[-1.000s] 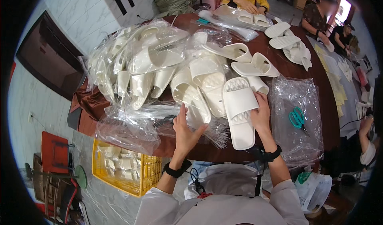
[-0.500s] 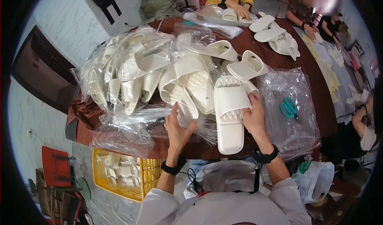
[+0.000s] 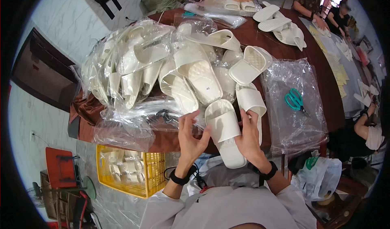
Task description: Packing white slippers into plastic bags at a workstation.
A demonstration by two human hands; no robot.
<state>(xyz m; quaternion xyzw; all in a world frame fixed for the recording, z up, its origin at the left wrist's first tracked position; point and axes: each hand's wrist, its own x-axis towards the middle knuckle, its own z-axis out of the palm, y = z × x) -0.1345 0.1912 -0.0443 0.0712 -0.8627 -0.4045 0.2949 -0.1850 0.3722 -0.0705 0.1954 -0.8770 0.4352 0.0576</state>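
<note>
A cream slide slipper (image 3: 224,128) with a quilted footbed hangs over the table's front edge, its heel end toward me. My right hand (image 3: 250,141) grips it along the right side, thumb near the strap. Left of the slipper, my left hand (image 3: 192,143) has its fingers spread, with the thumb close to the slipper's edge and nothing held. Partly behind my right fingers lies another cream slipper (image 3: 250,97). Just beyond the held one rests a slipper with a small size sticker (image 3: 201,76).
Bagged cream slippers (image 3: 134,58) are heaped at left. Clear plastic bags (image 3: 286,123) lie at right under teal scissors (image 3: 295,100); more plastic (image 3: 126,133) covers the front left. A yellow crate (image 3: 155,176) of slippers stands on the floor. Co-workers sit across the table and at right.
The held slipper has come nearer to me and turned, its heel end now further right. My left hand has moved right, toward it. The slipper behind my right hand shows more fully.
</note>
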